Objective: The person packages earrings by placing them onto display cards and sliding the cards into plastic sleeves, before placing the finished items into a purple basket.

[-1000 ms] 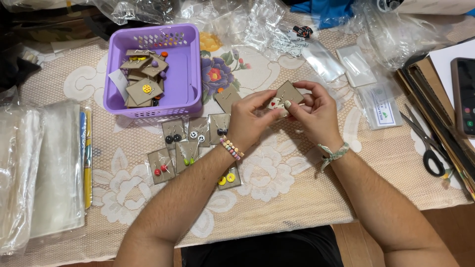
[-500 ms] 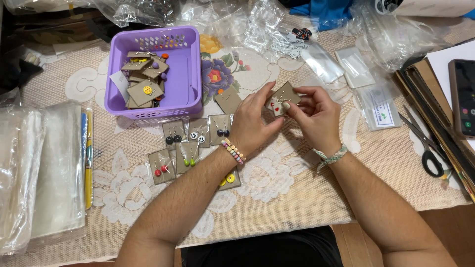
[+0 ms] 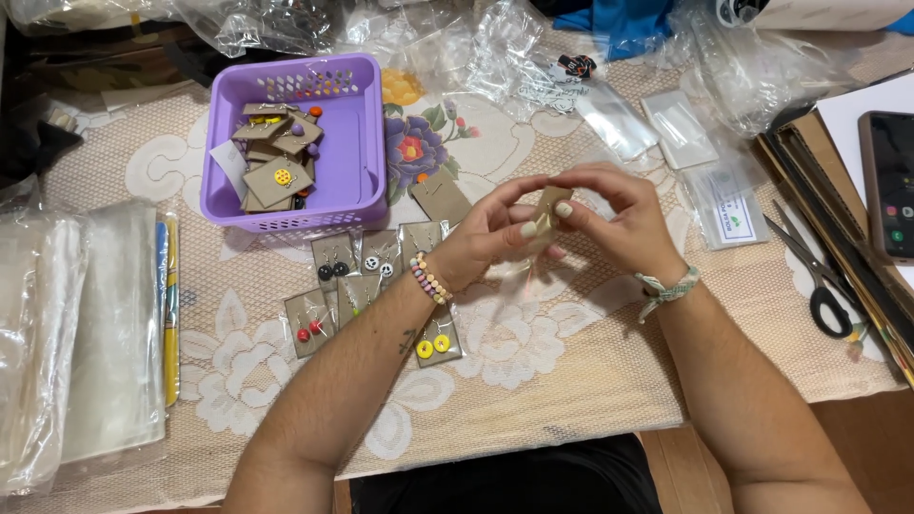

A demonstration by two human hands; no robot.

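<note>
on a lace-covered table, the left hand and right hand pinch one small brown card between them, tilted upright, right of the purple basket.

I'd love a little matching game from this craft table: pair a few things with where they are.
Things:
1. purple basket
2. scissors
3. small brown card
4. yellow earrings card

Places:
A. pinched between the left hand and right hand
B. far right, beside the phone
C. on the lace cloth, next to the left forearm
D. upper left, holding loose cards

Pairs: 1-D, 2-B, 3-A, 4-C
</note>
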